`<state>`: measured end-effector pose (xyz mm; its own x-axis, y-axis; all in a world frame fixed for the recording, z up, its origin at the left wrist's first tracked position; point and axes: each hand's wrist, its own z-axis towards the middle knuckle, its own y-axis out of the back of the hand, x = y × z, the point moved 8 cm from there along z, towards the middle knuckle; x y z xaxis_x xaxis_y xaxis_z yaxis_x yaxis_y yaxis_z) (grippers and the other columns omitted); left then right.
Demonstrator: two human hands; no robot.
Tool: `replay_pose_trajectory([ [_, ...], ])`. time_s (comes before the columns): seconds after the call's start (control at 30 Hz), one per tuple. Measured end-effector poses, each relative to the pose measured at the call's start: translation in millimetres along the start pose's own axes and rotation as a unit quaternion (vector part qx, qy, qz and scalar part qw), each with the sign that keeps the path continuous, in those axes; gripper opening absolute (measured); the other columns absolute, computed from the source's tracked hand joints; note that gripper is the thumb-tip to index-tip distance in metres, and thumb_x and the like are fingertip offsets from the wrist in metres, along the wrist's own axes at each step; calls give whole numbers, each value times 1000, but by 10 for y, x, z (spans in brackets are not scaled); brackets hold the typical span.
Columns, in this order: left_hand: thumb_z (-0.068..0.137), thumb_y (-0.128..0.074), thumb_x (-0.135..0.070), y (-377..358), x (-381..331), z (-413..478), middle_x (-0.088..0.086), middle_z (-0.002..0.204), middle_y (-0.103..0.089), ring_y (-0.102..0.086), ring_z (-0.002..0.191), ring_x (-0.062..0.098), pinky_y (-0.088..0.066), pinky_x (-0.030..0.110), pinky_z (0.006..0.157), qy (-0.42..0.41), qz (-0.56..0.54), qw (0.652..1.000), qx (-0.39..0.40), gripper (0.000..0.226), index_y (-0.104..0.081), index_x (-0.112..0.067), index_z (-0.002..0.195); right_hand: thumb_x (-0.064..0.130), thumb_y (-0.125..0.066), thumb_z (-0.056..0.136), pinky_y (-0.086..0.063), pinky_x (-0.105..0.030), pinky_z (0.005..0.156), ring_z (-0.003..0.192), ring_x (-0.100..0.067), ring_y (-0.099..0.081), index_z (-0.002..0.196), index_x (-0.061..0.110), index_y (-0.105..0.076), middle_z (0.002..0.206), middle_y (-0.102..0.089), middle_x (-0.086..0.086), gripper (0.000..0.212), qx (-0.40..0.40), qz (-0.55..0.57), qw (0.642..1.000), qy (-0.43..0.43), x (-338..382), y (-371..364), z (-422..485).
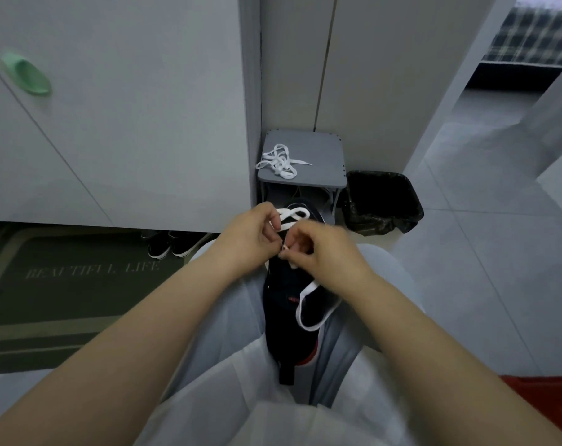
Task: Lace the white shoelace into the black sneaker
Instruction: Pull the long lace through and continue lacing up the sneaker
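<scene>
In the middle of the frame, both hands pinch the white lace (300,312) over the black shoe (284,294): left hand (252,235), right hand (321,249).

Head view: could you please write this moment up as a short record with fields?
sneaker: black, on the lap, toe pointing away
lace: white, crossed near the toe, loose loop by the opening
left hand: pinches the lace
right hand: pinches the lace
spare lace: bunched on the stool
stool: grey, beyond the sneaker
bin: black-lined, right of the stool
</scene>
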<state>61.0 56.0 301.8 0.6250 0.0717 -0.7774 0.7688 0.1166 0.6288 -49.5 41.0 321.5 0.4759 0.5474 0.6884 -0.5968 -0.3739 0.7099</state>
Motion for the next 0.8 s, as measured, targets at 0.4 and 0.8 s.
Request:
replay_pose_trajectory([
  [0.4,73,-62,-1,-6,150,30,-2,69,-64,-56,57,7,-49,26,68,36,-5,998,46,21,-52,-18,80,11,-54,83,-33,-30,76,94,-23,-53,106,13,-55,96,-62,-4,23,-4,-179,983,33,-13,-258,80],
  [0.8,78,-62,-3,-1,210,-28,-6,76,-66,-55,58,0,-44,15,64,20,-35,998,52,23,-52,-23,86,23,-58,77,-47,-24,52,64,-19,-63,80,15,-72,75,-65,-1,16,-85,-119,985,90,-68,-286,24],
])
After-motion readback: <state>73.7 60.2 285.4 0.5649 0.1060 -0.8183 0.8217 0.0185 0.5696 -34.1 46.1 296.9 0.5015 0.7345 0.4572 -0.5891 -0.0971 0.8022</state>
